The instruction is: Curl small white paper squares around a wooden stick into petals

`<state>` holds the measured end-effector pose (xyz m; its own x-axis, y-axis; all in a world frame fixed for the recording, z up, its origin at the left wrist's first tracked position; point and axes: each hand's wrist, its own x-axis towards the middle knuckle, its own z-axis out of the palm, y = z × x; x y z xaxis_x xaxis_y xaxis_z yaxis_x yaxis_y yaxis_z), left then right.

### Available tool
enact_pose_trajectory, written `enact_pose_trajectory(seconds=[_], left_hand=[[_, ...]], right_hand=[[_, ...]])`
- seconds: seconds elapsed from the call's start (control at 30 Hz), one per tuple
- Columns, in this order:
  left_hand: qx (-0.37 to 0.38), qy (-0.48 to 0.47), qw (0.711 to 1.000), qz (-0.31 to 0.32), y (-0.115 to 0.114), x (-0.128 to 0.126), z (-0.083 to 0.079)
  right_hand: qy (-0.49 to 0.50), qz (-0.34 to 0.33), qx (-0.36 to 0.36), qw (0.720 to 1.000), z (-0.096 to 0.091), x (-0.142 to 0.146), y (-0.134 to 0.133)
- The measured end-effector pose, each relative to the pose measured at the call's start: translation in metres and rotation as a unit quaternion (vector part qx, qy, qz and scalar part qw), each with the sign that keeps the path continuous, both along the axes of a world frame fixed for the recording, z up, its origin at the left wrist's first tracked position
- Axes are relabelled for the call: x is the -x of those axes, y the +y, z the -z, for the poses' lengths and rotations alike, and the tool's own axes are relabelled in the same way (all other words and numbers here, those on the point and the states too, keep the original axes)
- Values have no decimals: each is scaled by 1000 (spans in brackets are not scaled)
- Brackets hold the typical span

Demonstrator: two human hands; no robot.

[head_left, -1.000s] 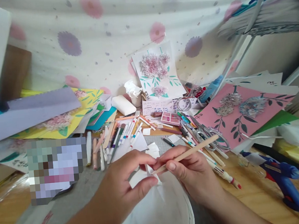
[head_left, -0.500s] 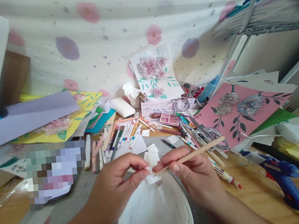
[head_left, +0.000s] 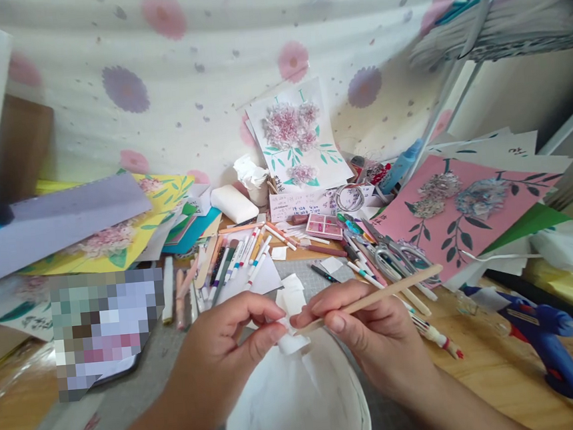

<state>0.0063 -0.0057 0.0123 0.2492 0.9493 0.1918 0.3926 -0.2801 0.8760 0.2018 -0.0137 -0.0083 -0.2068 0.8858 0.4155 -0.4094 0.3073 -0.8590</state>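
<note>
Over a white bowl, my left hand pinches a small piece of white tissue-like paper between thumb and fingertips. My right hand grips a flat wooden stick, slanted up to the right, its lower end against the paper. The right fingertips nearly meet the left ones, so I cannot tell whether they also pinch the paper. More strips of white paper lie just beyond my hands.
Markers spread behind my hands, with scissors to their right. A blue glue gun lies at right, a phone-like device at left. Flower cards stand around: white, pink, yellow.
The outer end of the wooden stick has shifted slightly to the right. Both hands keep almost the same place and hold, and the view has tilted very slightly.
</note>
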Motion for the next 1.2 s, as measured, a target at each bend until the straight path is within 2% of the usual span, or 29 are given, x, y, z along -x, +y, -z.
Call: enact_pose_trajectory(seconds=[0.43, 0.93, 1.2], left_hand=[[-19, -1, 1000, 1, 1, -1, -1], [-29, 11, 1000, -2, -1, 0, 0], [-35, 7, 999, 4, 0, -1, 0]], right_hand=[[-17, 25, -20, 999, 0, 0, 0], [-15, 11, -21, 1000, -1, 0, -2], [-29, 28, -36, 999, -3, 0, -1]])
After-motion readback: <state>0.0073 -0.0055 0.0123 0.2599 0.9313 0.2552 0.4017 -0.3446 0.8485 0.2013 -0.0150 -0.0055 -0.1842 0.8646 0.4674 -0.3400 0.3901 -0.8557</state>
